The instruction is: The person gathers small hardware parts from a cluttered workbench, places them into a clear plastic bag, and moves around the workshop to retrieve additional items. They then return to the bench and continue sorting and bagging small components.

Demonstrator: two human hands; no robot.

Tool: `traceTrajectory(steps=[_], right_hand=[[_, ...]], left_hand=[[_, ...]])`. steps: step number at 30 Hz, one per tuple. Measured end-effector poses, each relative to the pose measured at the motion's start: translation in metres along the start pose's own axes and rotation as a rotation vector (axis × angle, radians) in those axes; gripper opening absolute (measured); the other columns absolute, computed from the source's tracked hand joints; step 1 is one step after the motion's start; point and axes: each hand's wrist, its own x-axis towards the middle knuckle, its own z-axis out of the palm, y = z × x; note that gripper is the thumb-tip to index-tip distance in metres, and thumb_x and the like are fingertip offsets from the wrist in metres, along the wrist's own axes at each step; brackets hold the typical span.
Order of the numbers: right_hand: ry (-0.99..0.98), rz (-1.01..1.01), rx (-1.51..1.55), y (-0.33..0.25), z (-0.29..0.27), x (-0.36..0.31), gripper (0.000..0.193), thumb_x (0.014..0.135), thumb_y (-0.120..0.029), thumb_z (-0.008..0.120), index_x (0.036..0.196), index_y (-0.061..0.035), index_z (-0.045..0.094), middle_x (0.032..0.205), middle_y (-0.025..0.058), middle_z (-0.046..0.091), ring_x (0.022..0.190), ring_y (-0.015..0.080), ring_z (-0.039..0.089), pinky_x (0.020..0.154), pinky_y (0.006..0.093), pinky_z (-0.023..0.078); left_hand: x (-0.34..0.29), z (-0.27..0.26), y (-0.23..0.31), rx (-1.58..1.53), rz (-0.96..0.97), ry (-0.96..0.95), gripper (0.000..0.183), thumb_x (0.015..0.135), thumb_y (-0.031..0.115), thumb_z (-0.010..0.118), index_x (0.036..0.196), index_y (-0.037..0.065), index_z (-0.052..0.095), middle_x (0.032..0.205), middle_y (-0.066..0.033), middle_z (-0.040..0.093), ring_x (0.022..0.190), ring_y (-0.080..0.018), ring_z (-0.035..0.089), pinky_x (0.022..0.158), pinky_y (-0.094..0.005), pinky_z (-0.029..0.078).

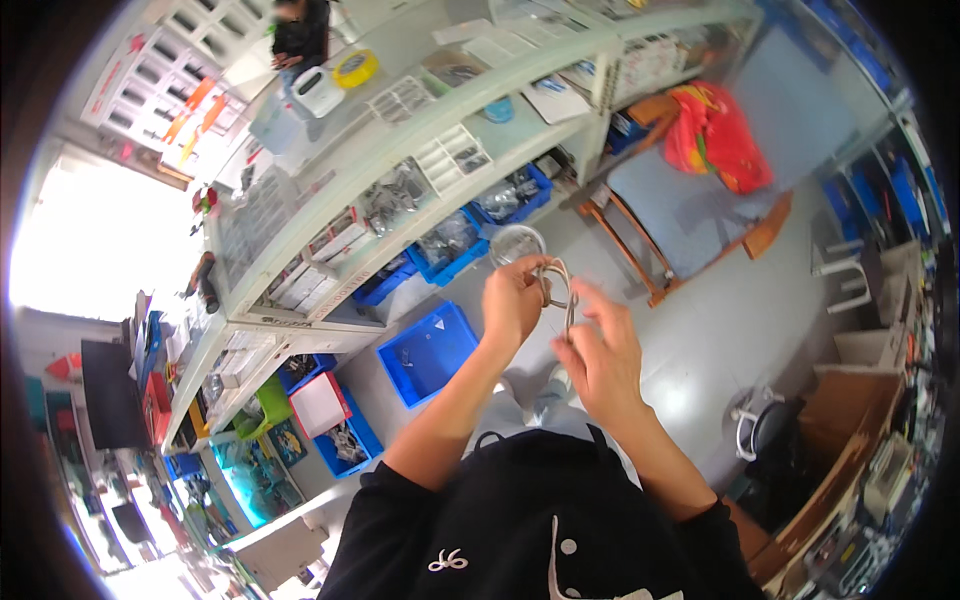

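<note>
In front of my body, above the floor, I hold a small coil of pale grey cable point(562, 272) with both hands. My left hand point(510, 308) is closed around the left side of the loop, its fingers curled over the strands. On the other side, my right hand point(606, 358) pinches the hanging part of the coil between thumb and fingers, and its fingertips are slightly blurred. What kind of plug or end the cable has cannot be made out.
A long glass-topped counter point(340, 150) with parts trays curves along the left and far side. On the floor are a blue bin point(428, 356) and a round white bucket point(518, 240). A wooden lounge chair point(665, 215) with a red cloth point(715, 140) stands at right; another person point(300, 38) is far off.
</note>
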Motion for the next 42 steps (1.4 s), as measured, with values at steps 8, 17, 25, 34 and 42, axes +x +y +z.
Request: traceTrajectory(steps=[8, 17, 25, 34, 42], right_hand=[[-0.028, -0.153, 0.232, 0.002, -0.02, 0.02, 0.004, 0.077, -0.001, 0.055, 0.075, -0.0017, 0.051, 0.106, 0.0121, 0.057, 0.096, 0.027, 0.055, 0.093, 0.0446, 0.033], [0.259, 0.066, 0.1, 0.013, -0.007, 0.034, 0.007, 0.082, 0.001, 0.05, 0.089, 0.0017, 0.048, 0.087, 0.0123, 0.055, 0.071, 0.024, 0.054, 0.059, 0.0279, 0.045], [0.277, 0.247, 0.19, -0.004, -0.009, 0.042, 0.01, 0.086, 0.0, 0.043, 0.089, 0.0039, 0.051, 0.093, 0.0139, 0.051, 0.083, 0.0249, 0.053, 0.071, 0.0316, 0.045], [0.367, 0.37, 0.148, -0.025, -0.011, 0.045, 0.011, 0.077, 0.004, 0.055, 0.086, 0.0041, 0.062, 0.082, 0.0122, 0.061, 0.082, 0.0226, 0.059, 0.072, 0.0306, 0.047], [0.61, 0.432, 0.1, -0.012, -0.003, 0.024, 0.009, 0.071, 0.007, 0.061, 0.078, 0.0035, 0.062, 0.076, 0.0079, 0.061, 0.07, 0.016, 0.058, 0.065, 0.0271, 0.047]], left_hand=[[0.015, 0.015, 0.037, -0.711, -0.312, -0.071, 0.012, 0.077, 0.0, 0.049, 0.081, 0.005, 0.059, 0.059, 0.0018, 0.05, 0.05, -0.0055, 0.04, 0.044, -0.021, 0.029], [0.008, 0.04, 0.05, 0.064, 0.165, 0.281, 0.021, 0.07, -0.002, 0.052, 0.087, 0.009, 0.058, 0.054, -0.0127, 0.05, 0.044, -0.0226, 0.048, 0.046, -0.0305, 0.038], [0.001, 0.006, 0.055, 0.421, 0.753, 0.232, 0.034, 0.06, 0.001, 0.057, 0.091, 0.014, 0.06, 0.055, -0.004, 0.05, 0.046, -0.0203, 0.052, 0.041, -0.0321, 0.039], [-0.026, -0.016, 0.061, 0.617, 0.945, 0.128, 0.033, 0.064, 0.012, 0.057, 0.096, 0.011, 0.054, 0.058, 0.0019, 0.043, 0.047, -0.0144, 0.049, 0.039, -0.0269, 0.036], [-0.043, 0.0, 0.06, 0.32, 0.811, 0.054, 0.028, 0.063, 0.005, 0.06, 0.09, 0.006, 0.053, 0.059, -0.0025, 0.047, 0.049, -0.0199, 0.052, 0.042, -0.0312, 0.04]])
